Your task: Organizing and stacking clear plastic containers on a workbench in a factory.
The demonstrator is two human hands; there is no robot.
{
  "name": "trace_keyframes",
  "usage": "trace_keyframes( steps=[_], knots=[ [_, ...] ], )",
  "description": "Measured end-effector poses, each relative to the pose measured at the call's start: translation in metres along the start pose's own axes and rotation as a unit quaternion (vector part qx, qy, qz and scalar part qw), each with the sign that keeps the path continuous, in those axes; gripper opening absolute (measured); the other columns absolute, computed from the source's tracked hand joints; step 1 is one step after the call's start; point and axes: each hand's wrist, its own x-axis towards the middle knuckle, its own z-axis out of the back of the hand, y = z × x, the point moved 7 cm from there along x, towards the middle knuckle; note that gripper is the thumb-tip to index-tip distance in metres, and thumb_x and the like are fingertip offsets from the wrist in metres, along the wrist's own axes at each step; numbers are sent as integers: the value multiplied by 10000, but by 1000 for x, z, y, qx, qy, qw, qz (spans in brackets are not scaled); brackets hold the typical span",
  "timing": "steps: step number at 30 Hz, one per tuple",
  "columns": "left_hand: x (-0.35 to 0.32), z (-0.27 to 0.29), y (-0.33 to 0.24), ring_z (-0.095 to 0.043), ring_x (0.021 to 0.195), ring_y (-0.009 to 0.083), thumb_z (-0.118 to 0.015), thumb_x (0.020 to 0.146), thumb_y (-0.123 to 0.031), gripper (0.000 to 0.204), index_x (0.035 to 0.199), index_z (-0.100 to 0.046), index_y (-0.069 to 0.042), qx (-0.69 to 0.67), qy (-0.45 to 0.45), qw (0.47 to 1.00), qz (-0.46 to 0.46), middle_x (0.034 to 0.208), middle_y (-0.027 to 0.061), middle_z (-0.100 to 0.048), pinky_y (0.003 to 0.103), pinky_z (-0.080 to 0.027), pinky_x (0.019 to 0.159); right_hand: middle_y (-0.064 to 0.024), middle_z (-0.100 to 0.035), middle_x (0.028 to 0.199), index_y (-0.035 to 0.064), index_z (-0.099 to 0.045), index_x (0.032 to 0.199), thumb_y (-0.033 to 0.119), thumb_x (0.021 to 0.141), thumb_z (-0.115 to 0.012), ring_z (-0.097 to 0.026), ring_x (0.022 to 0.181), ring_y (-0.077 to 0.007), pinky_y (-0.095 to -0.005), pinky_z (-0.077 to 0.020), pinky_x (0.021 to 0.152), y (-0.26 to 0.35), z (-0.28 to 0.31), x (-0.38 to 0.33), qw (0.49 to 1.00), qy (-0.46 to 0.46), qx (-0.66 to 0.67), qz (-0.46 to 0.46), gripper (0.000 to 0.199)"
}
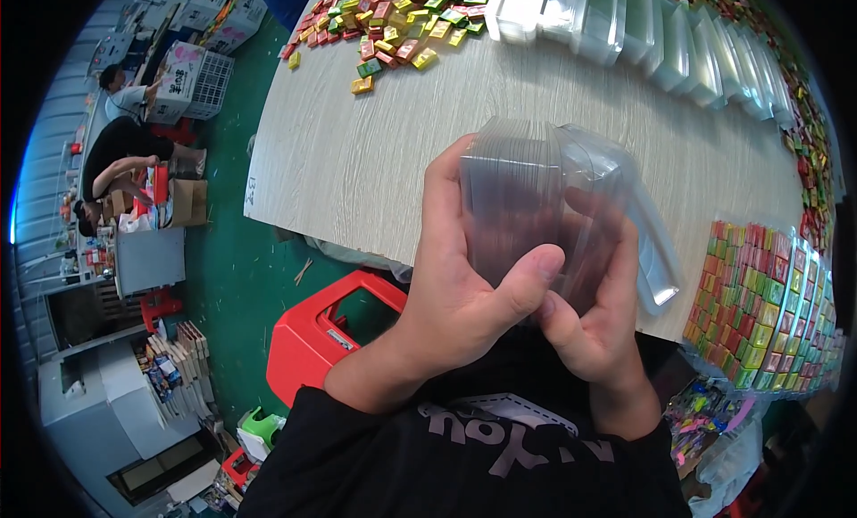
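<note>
From the head camera, both hands meet close above the near edge of the pale wood-grain desk (357, 152). The left hand (464, 295) wraps a stack of clear plastic lids (518, 196), its fingers curled over the far side and its thumb pressed across the front. The right hand (598, 313) grips the same stack from the other side, with its thumb touching the left thumb and its fingers seen through the plastic. The stack is lifted off the desk and tilted. Farther back lies a heap of small coloured packets (393, 27), and beside it a row of clear plastic containers (643, 31). At the right edge stands a tray of tightly packed coloured packets (759, 304). A red plastic stool (312, 339) sits on the green floor (232, 250) below the desk.
</note>
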Motion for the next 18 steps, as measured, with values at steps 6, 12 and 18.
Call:
trace_keyframes(
  steps=[6,12,18],
  knots=[
    [1,0,-1,-521,1104,196,-630,862,-132,746,1382,-112,2,-20,6,1000,-1,1218,142,-465,349,-425,954,-180,-487,1249,-22,-252,1353,60,812,-621,-510,1153,-236,-356,-397,977,-2,-2,0,999,-4,52,-8,660],
    [0,-1,-1,-529,1096,199,-620,871,-136,738,1382,-106,1,-28,10,1000,-4,1227,149,-463,352,-425,953,-171,-473,1251,-19,-249,1352,64,798,-644,-504,1154,-236,-356,-394,979,-4,0,1,998,-7,64,-10,685],
    [0,-5,2,-520,1111,205,-617,872,-127,741,1385,-99,2,-33,16,999,2,1238,150,-449,359,-420,959,-171,-469,1253,-13,-255,1350,61,775,-669,-499,1160,-239,-362,-391,982,-2,1,2,1000,2,30,3,712]
  ],
)
